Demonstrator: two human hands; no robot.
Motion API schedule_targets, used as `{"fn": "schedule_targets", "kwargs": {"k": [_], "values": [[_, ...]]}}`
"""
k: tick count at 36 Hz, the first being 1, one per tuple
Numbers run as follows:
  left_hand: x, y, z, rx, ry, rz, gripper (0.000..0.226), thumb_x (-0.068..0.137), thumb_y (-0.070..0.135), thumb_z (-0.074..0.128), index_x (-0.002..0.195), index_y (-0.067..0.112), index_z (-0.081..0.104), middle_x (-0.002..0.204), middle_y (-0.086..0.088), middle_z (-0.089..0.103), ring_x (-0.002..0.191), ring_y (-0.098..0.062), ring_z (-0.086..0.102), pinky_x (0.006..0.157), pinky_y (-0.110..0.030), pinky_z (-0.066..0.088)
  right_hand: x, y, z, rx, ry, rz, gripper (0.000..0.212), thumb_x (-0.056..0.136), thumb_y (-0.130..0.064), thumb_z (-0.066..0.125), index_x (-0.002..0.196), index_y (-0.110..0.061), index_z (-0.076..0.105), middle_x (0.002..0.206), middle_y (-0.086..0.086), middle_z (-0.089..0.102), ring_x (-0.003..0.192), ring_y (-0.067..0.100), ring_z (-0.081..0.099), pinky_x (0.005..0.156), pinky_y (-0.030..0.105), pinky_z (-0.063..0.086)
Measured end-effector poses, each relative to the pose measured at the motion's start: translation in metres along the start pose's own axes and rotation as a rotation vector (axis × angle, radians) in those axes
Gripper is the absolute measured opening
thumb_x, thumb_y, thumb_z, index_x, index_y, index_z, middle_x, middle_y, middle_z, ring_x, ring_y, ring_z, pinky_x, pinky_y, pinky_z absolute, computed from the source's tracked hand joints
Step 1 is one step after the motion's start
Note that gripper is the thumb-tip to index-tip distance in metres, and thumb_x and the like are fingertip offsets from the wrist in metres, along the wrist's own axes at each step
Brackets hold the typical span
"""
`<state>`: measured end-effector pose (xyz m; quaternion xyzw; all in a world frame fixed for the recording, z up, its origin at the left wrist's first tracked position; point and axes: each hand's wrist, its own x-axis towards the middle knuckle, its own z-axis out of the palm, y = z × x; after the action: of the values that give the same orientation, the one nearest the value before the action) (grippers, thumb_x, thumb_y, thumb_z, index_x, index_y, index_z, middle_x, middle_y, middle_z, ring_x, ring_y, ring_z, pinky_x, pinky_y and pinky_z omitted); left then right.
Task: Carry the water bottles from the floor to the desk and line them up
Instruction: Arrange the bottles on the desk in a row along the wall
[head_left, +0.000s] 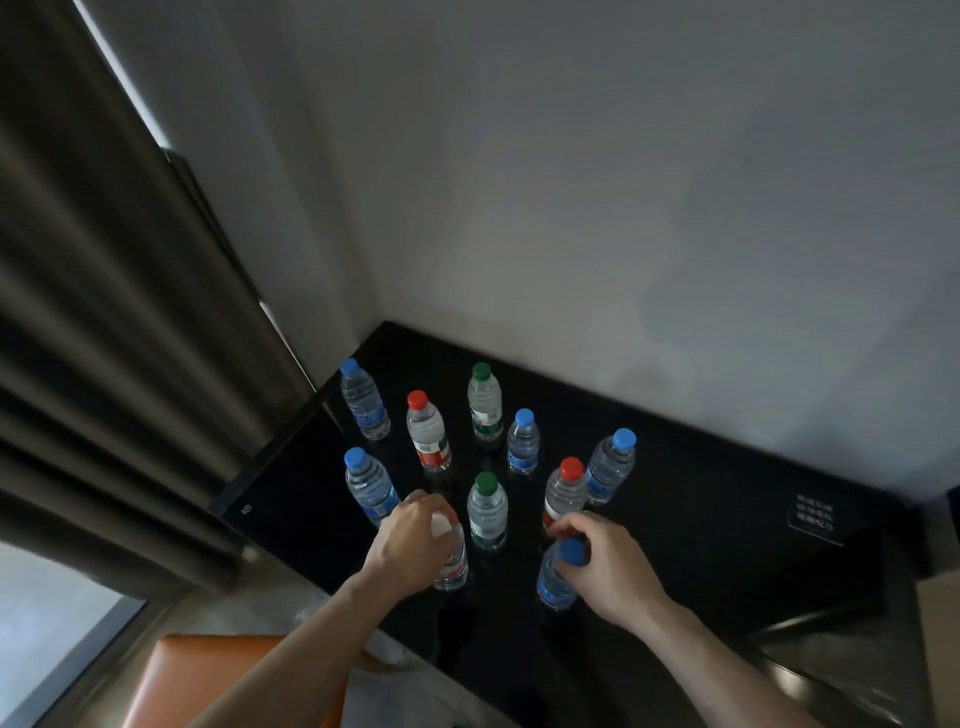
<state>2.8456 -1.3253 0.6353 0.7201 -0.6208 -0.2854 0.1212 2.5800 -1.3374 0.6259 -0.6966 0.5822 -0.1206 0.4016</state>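
Several small water bottles stand upright on the black desk (701, 493) with blue, red and green caps. My left hand (413, 540) grips the neck of a red-labelled bottle (452, 564) at the front left; its cap looks pale under my fingers. My right hand (608, 566) grips a blue-capped bottle (558, 577) at the front right, just below the cap. Between my hands stands a green-capped bottle (487, 512). Behind my right hand is a red-capped bottle (563, 491). Both held bottles rest on or just above the desk top.
A dark curtain (104, 338) hangs at the left beside a window. An orange seat (208, 680) sits below the desk's front edge. A small printed card (815, 514) lies at the desk's right. The grey wall (623, 208) backs the desk.
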Motion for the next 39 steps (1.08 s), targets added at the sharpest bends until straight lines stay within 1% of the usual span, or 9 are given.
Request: {"fn": "schedule_targets", "kwargs": {"k": [5, 10, 14, 17, 23, 28, 30, 35, 39], "values": [[0.001, -0.001, -0.007, 0.065, -0.027, 0.024, 0.017, 0.088, 0.037, 0.059, 0.104, 0.031, 0.064, 0.107, 0.013, 0.056, 0.09, -0.008, 0.059, 0.076, -0.026, 0.053, 0.002, -0.002, 0.0, -0.042, -0.045, -0.006, 0.041, 0.088, -0.029, 0.075, 0.125, -0.039, 0.061, 0.127, -0.022, 0.058, 0.111, -0.002, 0.058, 0.095, 0.025, 0.054], [0.0, -0.006, -0.018, 0.154, -0.132, 0.054, 0.043, 0.087, 0.037, 0.06, 0.129, 0.03, 0.057, 0.127, 0.012, 0.054, 0.11, -0.013, 0.059, 0.087, -0.026, 0.053, 0.004, -0.009, -0.008, -0.144, -0.076, 0.029, 0.053, 0.084, -0.043, 0.077, 0.133, -0.042, 0.056, 0.13, -0.025, 0.056, 0.116, -0.004, 0.055, 0.097, 0.025, 0.052], [0.0, -0.016, -0.034, 0.18, -0.154, 0.104, 0.043, 0.085, 0.04, 0.062, 0.127, 0.034, 0.056, 0.127, 0.015, 0.056, 0.104, -0.007, 0.059, 0.088, -0.025, 0.052, 0.004, -0.019, -0.014, -0.223, -0.03, 0.071, 0.054, 0.083, -0.047, 0.077, 0.132, -0.044, 0.056, 0.128, -0.026, 0.056, 0.117, -0.005, 0.05, 0.096, 0.023, 0.048], [0.002, -0.019, -0.057, 0.145, -0.151, 0.15, 0.041, 0.086, 0.042, 0.065, 0.126, 0.036, 0.057, 0.124, 0.018, 0.056, 0.095, -0.005, 0.061, 0.079, -0.017, 0.049, 0.004, -0.03, -0.015, -0.238, 0.032, 0.091, 0.053, 0.086, -0.046, 0.074, 0.135, -0.041, 0.054, 0.132, -0.023, 0.055, 0.12, -0.003, 0.048, 0.096, 0.021, 0.044], [0.038, -0.035, -0.141, -0.06, -0.062, 0.156, 0.017, 0.089, 0.035, 0.072, 0.104, 0.04, 0.065, 0.094, 0.021, 0.066, 0.081, 0.012, 0.063, 0.062, -0.012, 0.049, 0.028, -0.075, 0.002, -0.169, 0.058, 0.002, 0.037, 0.088, -0.043, 0.074, 0.122, -0.049, 0.059, 0.116, -0.029, 0.06, 0.109, -0.01, 0.056, 0.091, 0.017, 0.05], [0.103, -0.081, -0.19, -0.082, 0.046, 0.108, 0.012, 0.087, 0.035, 0.073, 0.098, 0.038, 0.067, 0.092, 0.016, 0.069, 0.071, -0.002, 0.066, 0.071, -0.024, 0.055, 0.072, -0.13, 0.023, -0.135, -0.01, -0.063, 0.031, 0.091, -0.041, 0.072, 0.118, -0.048, 0.062, 0.102, -0.026, 0.062, 0.098, -0.008, 0.059, 0.074, 0.018, 0.052], [0.132, -0.103, -0.202, -0.037, 0.076, 0.077, 0.017, 0.088, 0.038, 0.071, 0.104, 0.034, 0.067, 0.091, 0.016, 0.068, 0.075, -0.003, 0.065, 0.077, -0.03, 0.057, 0.092, -0.153, 0.032, -0.155, -0.025, -0.089, 0.032, 0.09, -0.042, 0.072, 0.12, -0.048, 0.061, 0.106, -0.026, 0.061, 0.096, -0.003, 0.06, 0.075, 0.019, 0.053], [0.192, -0.134, -0.218, 0.139, 0.043, 0.067, 0.043, 0.092, 0.044, 0.065, 0.131, 0.03, 0.053, 0.098, 0.011, 0.065, 0.087, -0.009, 0.061, 0.079, -0.029, 0.051, 0.144, -0.201, 0.058, -0.221, -0.059, -0.179, 0.039, 0.089, -0.044, 0.07, 0.127, -0.039, 0.06, 0.113, -0.022, 0.06, 0.084, -0.002, 0.058, 0.071, 0.013, 0.045], [0.225, -0.143, -0.214, 0.255, -0.028, 0.112, 0.052, 0.092, 0.046, 0.062, 0.139, 0.03, 0.047, 0.107, 0.006, 0.064, 0.095, -0.014, 0.061, 0.085, -0.034, 0.053, 0.176, -0.225, 0.077, -0.314, -0.176, -0.212, 0.047, 0.09, -0.04, 0.07, 0.136, -0.037, 0.056, 0.127, -0.014, 0.056, 0.093, 0.002, 0.056, 0.082, 0.021, 0.045]]}}
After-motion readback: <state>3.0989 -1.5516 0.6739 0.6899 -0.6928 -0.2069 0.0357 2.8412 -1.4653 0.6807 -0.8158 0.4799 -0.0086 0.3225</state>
